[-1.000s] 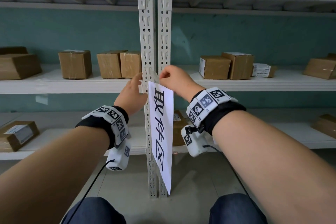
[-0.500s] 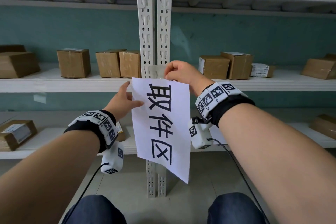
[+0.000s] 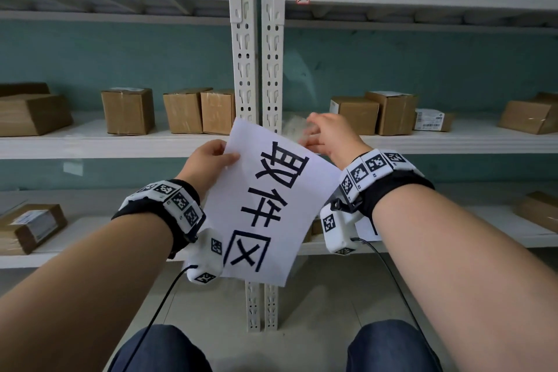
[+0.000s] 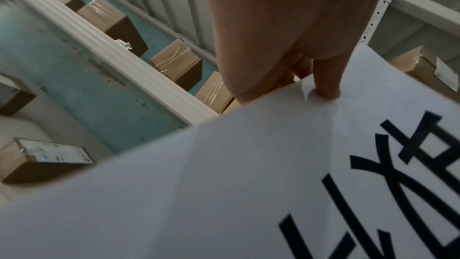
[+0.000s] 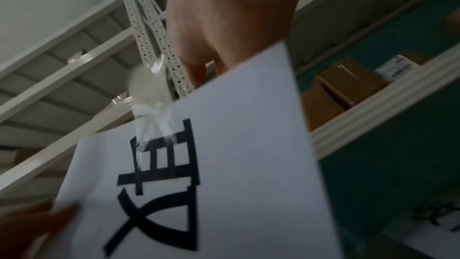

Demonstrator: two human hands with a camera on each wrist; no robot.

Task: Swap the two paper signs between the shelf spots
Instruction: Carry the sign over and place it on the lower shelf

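The paper sign [image 3: 268, 205] sits at the centre of the head view, tilted, its top corner just in front of the twin shelf uprights [image 3: 256, 69]. The left hand [image 3: 205, 164] pinches its upper left edge, thumb on the printed face. The right hand [image 3: 330, 137] is blurred at the upper right edge; whether its grip holds paper, tape or nothing I cannot tell. A strip of clear tape [image 5: 151, 109] clings to the sign's top edge.

The sheet looks light and floppy and probably tears easily; it is best held near the top corners with both hands, clear of the sticky strip, which may snag fingers or fold onto the print.

A second sign [image 5: 433, 216] shows at the lower right of the right wrist view. Cardboard boxes [image 3: 128, 110] line the middle shelf on both sides, and the uprights stand directly behind the sheet.
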